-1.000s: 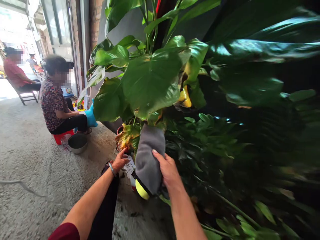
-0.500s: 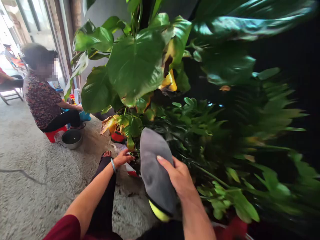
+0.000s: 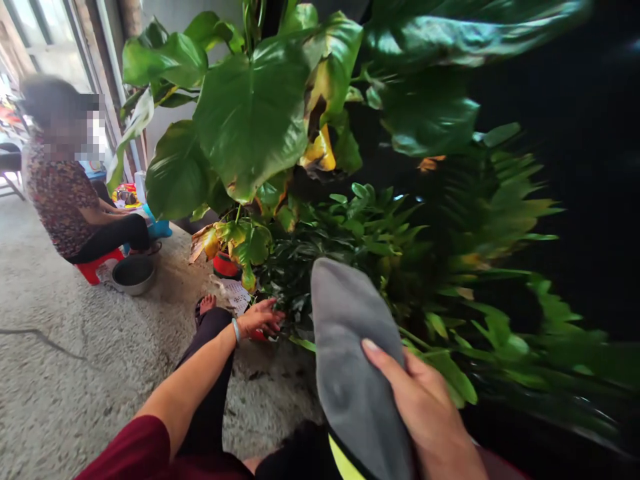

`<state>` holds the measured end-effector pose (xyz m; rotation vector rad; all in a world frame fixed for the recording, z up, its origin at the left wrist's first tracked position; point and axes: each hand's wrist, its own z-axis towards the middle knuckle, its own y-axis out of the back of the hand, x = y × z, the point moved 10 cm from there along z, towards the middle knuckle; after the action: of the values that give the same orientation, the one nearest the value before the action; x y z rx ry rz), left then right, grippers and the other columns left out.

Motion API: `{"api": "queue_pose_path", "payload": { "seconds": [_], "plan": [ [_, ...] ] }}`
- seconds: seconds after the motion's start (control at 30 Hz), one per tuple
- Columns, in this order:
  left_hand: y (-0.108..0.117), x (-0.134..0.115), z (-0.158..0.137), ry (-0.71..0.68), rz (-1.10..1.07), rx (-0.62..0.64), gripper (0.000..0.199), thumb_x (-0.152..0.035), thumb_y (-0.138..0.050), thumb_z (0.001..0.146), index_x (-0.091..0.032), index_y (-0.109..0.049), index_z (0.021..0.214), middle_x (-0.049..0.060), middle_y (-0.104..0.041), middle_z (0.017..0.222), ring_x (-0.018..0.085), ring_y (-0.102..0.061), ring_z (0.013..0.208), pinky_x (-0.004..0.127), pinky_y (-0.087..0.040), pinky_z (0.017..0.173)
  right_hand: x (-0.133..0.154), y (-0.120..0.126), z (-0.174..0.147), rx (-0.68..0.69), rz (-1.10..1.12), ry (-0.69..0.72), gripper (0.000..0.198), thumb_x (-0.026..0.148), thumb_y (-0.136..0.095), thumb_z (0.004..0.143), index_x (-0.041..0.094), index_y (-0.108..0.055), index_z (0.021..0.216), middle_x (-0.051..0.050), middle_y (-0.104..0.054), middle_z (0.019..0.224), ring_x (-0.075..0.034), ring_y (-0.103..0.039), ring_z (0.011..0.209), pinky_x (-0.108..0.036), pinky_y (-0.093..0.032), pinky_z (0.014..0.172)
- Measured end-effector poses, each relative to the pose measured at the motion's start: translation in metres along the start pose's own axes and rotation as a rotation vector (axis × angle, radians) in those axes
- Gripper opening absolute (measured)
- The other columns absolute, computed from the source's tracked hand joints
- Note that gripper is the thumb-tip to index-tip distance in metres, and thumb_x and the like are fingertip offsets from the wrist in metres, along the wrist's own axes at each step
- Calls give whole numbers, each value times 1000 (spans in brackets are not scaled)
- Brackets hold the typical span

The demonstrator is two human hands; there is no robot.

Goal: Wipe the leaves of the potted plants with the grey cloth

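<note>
A long grey cloth piece, rounded at its upper end, is gripped in my right hand. My thumb presses on its face and the other fingers are behind it. Black edging and a yellow-green part show at its lower end; its exact kind is unclear. My left hand, with a light bracelet at the wrist, reaches low beside the dark leaves of a potted plant. Its fingers are apart and I make out nothing held in them. A red-and-white item below that hand is partly hidden.
Broad green leaves hang ahead, some yellowed. More foliage fills the right. A red pot stands behind a white patterned sheet. To the left, a person sits on a red stool near a grey basin.
My right hand and the grey cloth piece have moved right and lower. My left hand has shifted slightly right along the leaves. The plants and seated person appear farther left as the view turns.
</note>
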<state>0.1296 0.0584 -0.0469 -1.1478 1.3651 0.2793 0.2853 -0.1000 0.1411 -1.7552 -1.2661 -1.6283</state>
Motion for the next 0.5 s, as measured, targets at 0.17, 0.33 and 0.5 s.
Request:
{"api": "queue_pose_path", "payload": {
  "seconds": [0.17,0.33,0.5],
  "plan": [
    [-10,1,7,-16,-165,-84,50,-32,-81,58,-15,-65,103,7,-71,89,12,-59,58,24,-46,57,-35,-55,11,83,-4,51,40,53,-71,57,19,-74,78,-9,-76,77,-34,-70,82,-40,-55,70],
    [-1,9,13,-34,-143,-194,39,-32,-84,53,-12,-67,81,1,-64,64,10,-54,52,22,-42,54,-65,-47,-40,251,37,-78,51,58,-73,60,16,-75,89,-9,-77,82,-34,-71,86,-39,-56,72],
    [12,8,14,-16,-86,-263,31,-28,-78,60,-13,-66,84,-2,-62,61,6,-48,45,20,-38,48,-22,37,-9,-172,26,41,50,56,-73,62,18,-74,94,-9,-77,85,-29,-71,78,-34,-55,68]
  ]
}}
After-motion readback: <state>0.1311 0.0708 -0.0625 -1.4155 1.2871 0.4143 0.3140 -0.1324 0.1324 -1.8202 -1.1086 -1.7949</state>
